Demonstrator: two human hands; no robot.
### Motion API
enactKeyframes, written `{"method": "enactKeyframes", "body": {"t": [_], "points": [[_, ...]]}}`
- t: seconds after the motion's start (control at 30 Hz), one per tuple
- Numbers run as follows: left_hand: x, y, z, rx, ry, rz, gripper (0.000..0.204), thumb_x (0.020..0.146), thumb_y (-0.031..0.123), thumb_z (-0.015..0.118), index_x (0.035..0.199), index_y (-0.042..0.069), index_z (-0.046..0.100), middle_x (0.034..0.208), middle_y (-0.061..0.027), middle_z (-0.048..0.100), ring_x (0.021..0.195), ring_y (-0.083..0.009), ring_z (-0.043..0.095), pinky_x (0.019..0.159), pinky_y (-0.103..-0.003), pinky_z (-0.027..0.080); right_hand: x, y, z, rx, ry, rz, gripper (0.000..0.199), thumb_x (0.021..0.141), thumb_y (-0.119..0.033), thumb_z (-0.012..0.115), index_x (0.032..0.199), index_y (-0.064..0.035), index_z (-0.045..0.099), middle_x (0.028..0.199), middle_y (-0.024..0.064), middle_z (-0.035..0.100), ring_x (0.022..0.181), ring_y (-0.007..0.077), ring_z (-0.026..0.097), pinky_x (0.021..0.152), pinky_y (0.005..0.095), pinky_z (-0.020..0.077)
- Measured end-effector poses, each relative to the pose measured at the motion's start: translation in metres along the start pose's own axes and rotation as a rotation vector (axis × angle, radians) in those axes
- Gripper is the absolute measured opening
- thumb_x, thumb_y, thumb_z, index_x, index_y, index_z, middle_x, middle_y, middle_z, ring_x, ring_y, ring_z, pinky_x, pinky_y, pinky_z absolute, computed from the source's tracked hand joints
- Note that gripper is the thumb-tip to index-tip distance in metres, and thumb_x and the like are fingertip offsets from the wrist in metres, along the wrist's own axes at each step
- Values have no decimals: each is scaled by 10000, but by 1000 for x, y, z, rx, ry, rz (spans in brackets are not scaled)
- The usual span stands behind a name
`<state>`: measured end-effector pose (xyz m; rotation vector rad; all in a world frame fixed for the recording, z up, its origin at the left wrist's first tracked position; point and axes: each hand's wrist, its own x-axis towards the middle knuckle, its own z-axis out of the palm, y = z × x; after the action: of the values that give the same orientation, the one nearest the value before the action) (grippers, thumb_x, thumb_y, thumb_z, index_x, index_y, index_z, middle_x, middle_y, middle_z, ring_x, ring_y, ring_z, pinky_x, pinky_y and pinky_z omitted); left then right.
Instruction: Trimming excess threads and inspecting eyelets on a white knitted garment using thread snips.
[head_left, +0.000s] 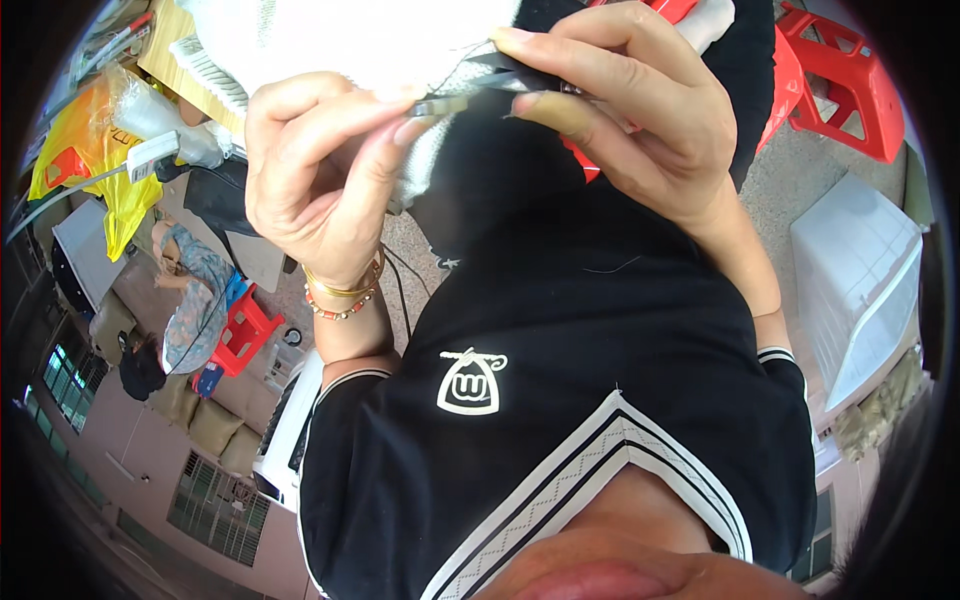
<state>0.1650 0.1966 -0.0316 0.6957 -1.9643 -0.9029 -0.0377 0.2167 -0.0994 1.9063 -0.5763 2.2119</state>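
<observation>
White knitted fabric (340,40) spreads across the top of the head view, overexposed in its middle. My left hand (315,165) pinches its edge between thumb and forefinger. A small shiny yellowish piece (438,105) shows at those fingertips; I cannot make out what it is. In my right hand (645,105) are small dark thread snips (497,74), their pointed blades directed left at the fabric's edge, close to the left fingertips. A dark thread runs along that edge near the blades. My right fingers hide most of the snips' handle.
Red plastic stools (850,90) stand at the right, near a large pale box-shaped thing (858,285). At the left are a wooden tabletop (172,50), a yellow plastic bag (125,205) and a person (195,300) seated on a red stool (243,330).
</observation>
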Motion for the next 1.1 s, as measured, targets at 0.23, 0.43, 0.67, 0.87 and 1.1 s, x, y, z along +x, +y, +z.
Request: {"method": "enactKeyframes", "body": {"t": [0.23, 0.43, 0.67, 0.87, 1.1], "points": [[-1, -3, -5, 45, -66, 75, 261, 730, -86, 728, 961, -11, 632, 961, -99, 556, 841, -148, 532, 758, -234, 441, 74, -66, -20, -332, -689, 846, 347, 733, -105, 795, 1067, -50, 719, 825, 27, 594, 681, 121, 557, 774, 233, 428], [-1, -3, -2, 36, -58, 96, 259, 731, -77, 731, 956, 0, 627, 946, -88, 556, 852, -157, 532, 782, -250, 436, 60, -54, -21, -679, -585, 283, 326, 751, -140, 785, 1065, -80, 726, 809, -18, 601, 679, 92, 553, 881, 231, 390], [-1, -8, 4, 20, 58, 118, 263, 663, -25, 800, 900, 44, 709, 861, -54, 613, 755, -122, 563, 635, -212, 427, 63, -50, -16, -330, -511, 423, 323, 739, -141, 784, 1051, -78, 727, 801, -10, 605, 641, 86, 548, 801, 197, 413], [1, -5, 11, -147, 89, 79, 307, 687, -49, 788, 953, 18, 651, 879, -73, 611, 792, -140, 571, 696, -220, 450, 26, -10, -12, -387, -284, -144, 311, 738, -127, 781, 1038, -67, 726, 800, 5, 610, 622, 91, 545, 635, 185, 423], [0, -9, 8, -105, 51, 116, 299, 686, -65, 782, 930, 19, 631, 882, -83, 608, 808, -149, 577, 719, -232, 459, 30, -7, -10, -355, -316, -189, 297, 741, -95, 774, 1030, -53, 722, 809, 32, 622, 615, 111, 553, 539, 217, 419]]}}
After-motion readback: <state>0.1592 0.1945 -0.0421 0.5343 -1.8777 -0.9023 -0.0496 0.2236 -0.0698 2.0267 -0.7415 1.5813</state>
